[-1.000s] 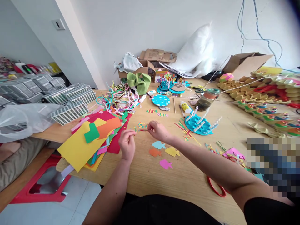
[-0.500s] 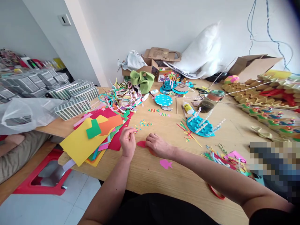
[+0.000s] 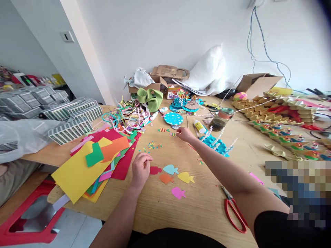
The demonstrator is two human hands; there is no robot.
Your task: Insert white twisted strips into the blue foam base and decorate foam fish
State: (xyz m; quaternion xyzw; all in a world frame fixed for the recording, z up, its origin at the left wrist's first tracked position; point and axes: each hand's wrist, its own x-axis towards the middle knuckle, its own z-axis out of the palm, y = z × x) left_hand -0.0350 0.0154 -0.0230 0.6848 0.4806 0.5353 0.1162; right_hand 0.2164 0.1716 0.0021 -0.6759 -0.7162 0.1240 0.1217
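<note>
My right hand (image 3: 184, 134) reaches across the table, its fingertips closed at the tail end of a small green-and-pink striped paper fish (image 3: 172, 134). A red-and-yellow striped paper fish (image 3: 162, 130) lies just left of it. My left hand (image 3: 141, 167) rests with curled fingers beside a red paper fish (image 3: 156, 170); whatever is between those fingers is hidden. Plain paper fish lie in front of me: light blue (image 3: 170, 169), orange (image 3: 166, 178), yellow (image 3: 185, 177) and pink (image 3: 178, 193).
Coloured paper sheets (image 3: 74, 174) are stacked at left. Paper bits (image 3: 152, 146) are scattered beyond my left hand. Red-handled scissors (image 3: 234, 210) lie under my right forearm. Farther back stand a glue bottle (image 3: 199, 126), a glass jar (image 3: 221, 120) and a blue craft base (image 3: 216, 143).
My right hand has left the red fish and moved forward to the striped fish, uncovering the blue, orange and yellow fish. My left hand stays near the red fish. The view has shifted.
</note>
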